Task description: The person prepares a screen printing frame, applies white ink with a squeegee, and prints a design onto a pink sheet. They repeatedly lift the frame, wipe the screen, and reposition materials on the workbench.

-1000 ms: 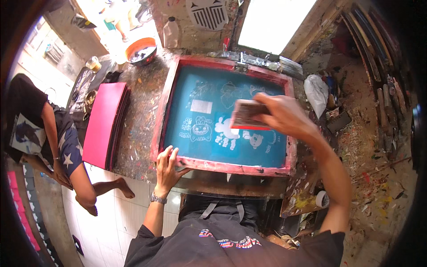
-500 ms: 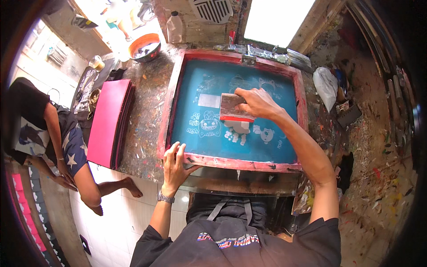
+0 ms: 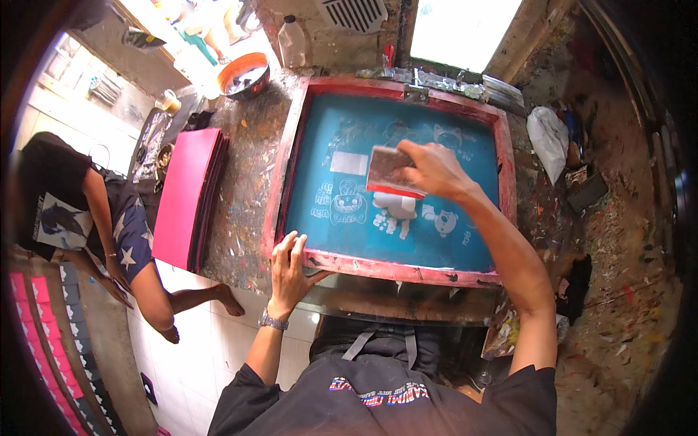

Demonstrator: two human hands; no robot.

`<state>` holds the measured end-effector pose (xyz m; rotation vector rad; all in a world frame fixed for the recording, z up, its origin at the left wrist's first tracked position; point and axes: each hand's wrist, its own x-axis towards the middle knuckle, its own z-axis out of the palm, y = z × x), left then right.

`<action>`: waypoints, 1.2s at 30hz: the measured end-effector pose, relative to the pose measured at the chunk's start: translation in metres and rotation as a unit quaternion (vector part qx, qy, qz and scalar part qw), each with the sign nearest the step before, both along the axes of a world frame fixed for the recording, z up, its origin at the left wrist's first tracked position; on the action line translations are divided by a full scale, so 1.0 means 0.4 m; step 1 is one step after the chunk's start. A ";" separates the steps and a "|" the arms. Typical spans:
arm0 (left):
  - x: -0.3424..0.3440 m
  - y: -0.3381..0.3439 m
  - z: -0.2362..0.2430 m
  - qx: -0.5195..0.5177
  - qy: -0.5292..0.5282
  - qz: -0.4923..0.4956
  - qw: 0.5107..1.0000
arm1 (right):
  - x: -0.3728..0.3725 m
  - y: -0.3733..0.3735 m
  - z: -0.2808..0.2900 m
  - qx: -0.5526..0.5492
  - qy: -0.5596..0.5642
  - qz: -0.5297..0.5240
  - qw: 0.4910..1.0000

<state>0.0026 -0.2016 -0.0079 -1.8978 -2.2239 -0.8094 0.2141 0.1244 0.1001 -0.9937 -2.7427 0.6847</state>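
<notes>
A screen printing frame (image 3: 392,270) with a reddish wooden border lies on the table in front of me. Its blue-green mesh (image 3: 313,152) carries several pale cartoon figures and a light rectangle. My right hand (image 3: 440,171) is closed around a wooden squeegee (image 3: 389,166), whose lower edge, lined with red ink, rests on the mesh above a white figure. At the near left corner, my left hand (image 3: 289,272) grips the frame's border, fingers over the top and thumb along the near side. What lies beneath the mesh is hard to make out.
Left of the frame, a stack of pink sheets (image 3: 187,196) lies on the stained table. An orange-rimmed bowl (image 3: 243,76) and a clear bottle (image 3: 291,42) stand at the back. A white plastic bag (image 3: 547,142) is on the right. Another person (image 3: 80,203) sits at the left.
The squeegee has slid slightly away from me, baring a little more of the white figure. My left hand keeps its place on the frame. The whole view has shifted a little.
</notes>
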 end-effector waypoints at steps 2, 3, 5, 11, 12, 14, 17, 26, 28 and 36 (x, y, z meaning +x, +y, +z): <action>-0.004 -0.008 0.019 0.015 -0.056 -0.010 0.998 | 0.025 0.040 0.004 -0.034 0.115 -0.063 0.991; 0.008 0.011 0.057 0.036 -0.120 -0.027 0.992 | 0.088 0.081 0.004 -0.024 0.211 -0.101 0.972; 0.033 0.065 0.106 0.076 -0.244 -0.044 0.966 | 0.249 0.118 0.036 -0.038 0.357 -0.202 0.911; 0.109 0.373 0.348 0.009 -0.252 -0.102 0.962 | 0.463 -0.120 -0.044 -0.299 0.611 -0.482 0.552; 0.156 0.487 0.359 -0.027 -0.280 -0.153 0.948 | 0.510 -0.170 -0.079 -0.298 0.644 -0.453 0.540; 0.279 0.745 0.366 -0.063 -0.257 -0.305 0.915 | 0.566 -0.239 -0.155 -0.279 0.603 -0.498 0.557; 0.430 1.117 0.302 -0.026 -0.141 -0.337 0.931 | 0.480 -0.287 -0.078 -0.304 0.615 -0.543 0.484; 0.654 1.592 0.158 -0.286 -0.022 -0.099 0.953 | 0.514 -0.303 -0.215 -0.209 0.589 -0.528 0.575; 0.619 1.652 0.114 -0.300 -0.092 -0.092 0.945 | 0.500 -0.295 -0.190 -0.211 0.618 -0.509 0.561; 0.505 1.606 0.290 0.150 -0.242 -0.204 0.937 | 0.471 -0.292 -0.188 -0.222 0.629 -0.538 0.516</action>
